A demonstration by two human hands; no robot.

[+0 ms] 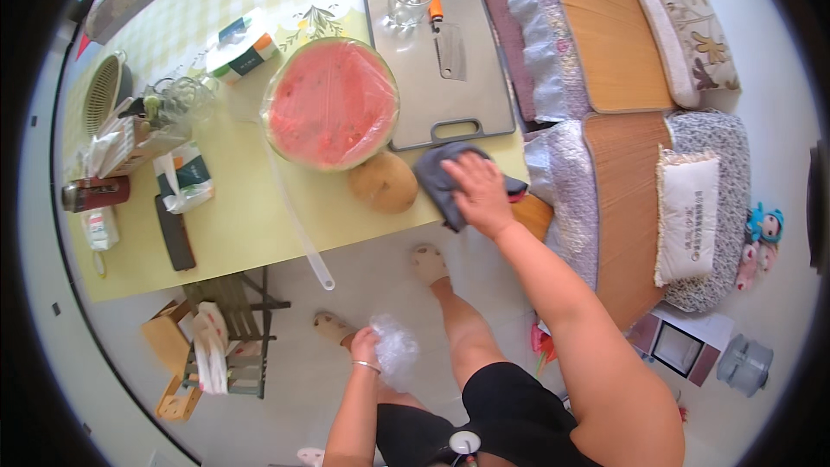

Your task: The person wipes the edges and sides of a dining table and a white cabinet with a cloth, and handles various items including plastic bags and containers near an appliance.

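Observation:
My right hand (478,191) lies with its fingers on a dark grey cloth (436,172), pressing it down at the table's near right corner. Crumpled clear plastic film (395,349) is bunched in my left hand (366,345), low over the floor and apart from the table. Just left of the cloth rests a round tan melon (384,183). Behind it, a halved watermelon (334,104) sits cut face up under clear film. A grey cutting board (408,87) lies beyond the cloth, with a drinking glass (410,3) and an orange-handled cleaver (450,48) on it.
A translucent plastic strip (301,230) overhangs the table's (243,233) near edge. Tissue packs (188,175), a dark case (174,233) and a thermos (97,193) stand left. A folding chair (256,337) is below the edge; a padded sofa (622,207) adjoins the right side.

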